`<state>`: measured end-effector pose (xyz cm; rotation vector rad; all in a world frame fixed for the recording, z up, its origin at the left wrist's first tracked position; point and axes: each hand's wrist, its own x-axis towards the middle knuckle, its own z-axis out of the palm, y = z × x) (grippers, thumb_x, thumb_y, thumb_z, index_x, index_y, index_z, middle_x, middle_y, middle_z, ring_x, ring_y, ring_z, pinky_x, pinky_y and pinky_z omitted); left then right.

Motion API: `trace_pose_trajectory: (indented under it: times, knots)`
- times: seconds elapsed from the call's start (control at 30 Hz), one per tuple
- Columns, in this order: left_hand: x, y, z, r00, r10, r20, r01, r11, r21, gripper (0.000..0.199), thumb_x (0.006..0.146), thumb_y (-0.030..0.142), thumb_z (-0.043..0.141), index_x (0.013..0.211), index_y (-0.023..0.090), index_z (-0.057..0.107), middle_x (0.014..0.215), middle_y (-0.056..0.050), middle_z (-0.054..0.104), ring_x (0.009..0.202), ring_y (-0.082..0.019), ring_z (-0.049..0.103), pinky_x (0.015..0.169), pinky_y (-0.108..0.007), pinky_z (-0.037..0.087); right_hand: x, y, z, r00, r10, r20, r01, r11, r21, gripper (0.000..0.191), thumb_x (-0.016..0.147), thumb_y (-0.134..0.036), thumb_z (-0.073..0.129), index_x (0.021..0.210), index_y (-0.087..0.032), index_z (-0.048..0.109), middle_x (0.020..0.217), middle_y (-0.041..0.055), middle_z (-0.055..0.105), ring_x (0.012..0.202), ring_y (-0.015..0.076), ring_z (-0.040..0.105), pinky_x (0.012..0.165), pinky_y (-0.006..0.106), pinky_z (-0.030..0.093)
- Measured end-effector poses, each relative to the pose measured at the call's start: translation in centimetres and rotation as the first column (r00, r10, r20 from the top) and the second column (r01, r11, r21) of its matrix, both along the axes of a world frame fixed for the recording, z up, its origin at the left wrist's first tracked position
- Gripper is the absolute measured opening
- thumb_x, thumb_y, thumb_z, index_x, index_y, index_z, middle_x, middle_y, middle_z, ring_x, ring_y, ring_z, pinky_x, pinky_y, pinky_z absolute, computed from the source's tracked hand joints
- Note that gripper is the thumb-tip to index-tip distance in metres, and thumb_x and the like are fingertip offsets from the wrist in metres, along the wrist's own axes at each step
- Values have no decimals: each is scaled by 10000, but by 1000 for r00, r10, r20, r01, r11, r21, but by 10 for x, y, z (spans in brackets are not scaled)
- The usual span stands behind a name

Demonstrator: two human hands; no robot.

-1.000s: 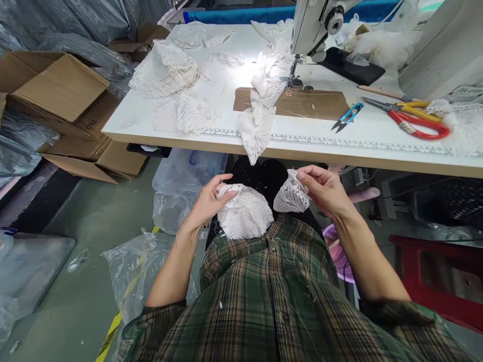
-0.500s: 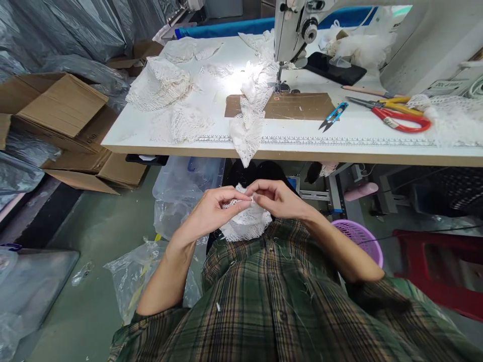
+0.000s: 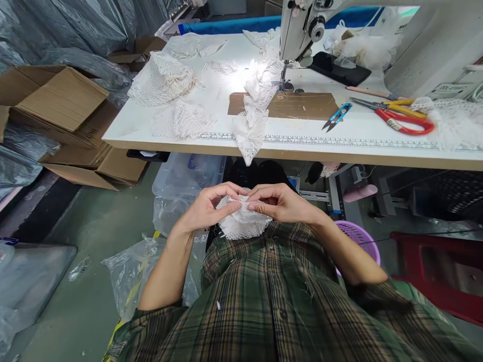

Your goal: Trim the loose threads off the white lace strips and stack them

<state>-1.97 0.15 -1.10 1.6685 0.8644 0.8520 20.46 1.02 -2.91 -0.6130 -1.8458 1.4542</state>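
A piece of white lace lies in my lap, below the table's front edge. My left hand pinches its upper edge from the left, thumb and fingers on the fabric. From the right, my right hand grips the same edge, its fingertips close beside those of my left hand. Another strip of white lace hangs over the table edge, running back to the needle area of the sewing machine.
The white table carries lace pieces, blue snips, red-handled scissors and a black phone-like object. Cardboard boxes stand at the left. A purple basket and a red stool are at the right.
The fingertips of both hands have moved slightly left and down along the lace, whose upper part now lies flatter. The whole view has shifted a little.
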Motion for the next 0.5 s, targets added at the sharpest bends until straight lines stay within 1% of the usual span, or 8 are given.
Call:
trace_pose_trajectory:
  times: [0.07,0.13,0.2,0.27,0.37,0.43,0.5]
  knots:
    - [1,0,-2,999,47,8,-47,999,15,141,830,306,729,793,177,687,936,-84,712,859,-189,661,785,-333,522,0,-1,2,999,-27,28,26,999,48,144,902,-287,660,939,-178,746,922,58,703,806,145,630,700,269,498]
    - [1,0,-2,996,84,0,-84,996,30,142,821,308,738,787,177,694,887,-70,702,806,-174,647,752,-318,515,0,-2,4,997,-65,51,59,993,107,141,907,-280,652,945,-184,747,949,65,712,860,159,647,757,289,509]
    - [1,0,-2,996,91,-17,-90,995,36,137,818,310,739,797,180,700,899,-70,705,809,-175,648,752,-317,511,1,-3,6,993,-101,63,89,983,158,142,913,-273,641,946,-184,747,972,71,719,893,166,655,797,301,509]
    - [1,1,-2,996,81,-48,-78,996,51,130,817,311,736,810,184,708,906,-68,712,830,-183,654,777,-325,508,1,-5,6,989,-130,73,116,977,179,149,919,-275,631,941,-180,744,965,72,721,882,164,653,792,298,503]
    - [1,1,-5,993,106,-50,-102,992,78,119,811,302,740,791,188,713,867,-56,713,813,-179,653,781,-324,503,-1,-10,3,975,-199,97,186,974,133,165,913,-306,636,913,-170,728,881,54,711,777,146,624,702,277,475]
    - [2,1,-8,989,149,9,-149,987,68,116,800,292,751,770,188,711,844,-50,710,784,-171,647,748,-312,502,-3,-13,0,956,-271,110,266,962,65,192,897,-345,653,871,-163,707,801,32,686,681,126,576,621,262,436]
    - [5,0,-10,977,200,72,-203,979,31,127,782,293,767,750,185,707,831,-50,710,758,-168,643,711,-302,500,-7,-17,-4,936,-338,101,340,940,-7,220,878,-375,670,826,-162,678,744,13,654,622,110,529,573,251,402]
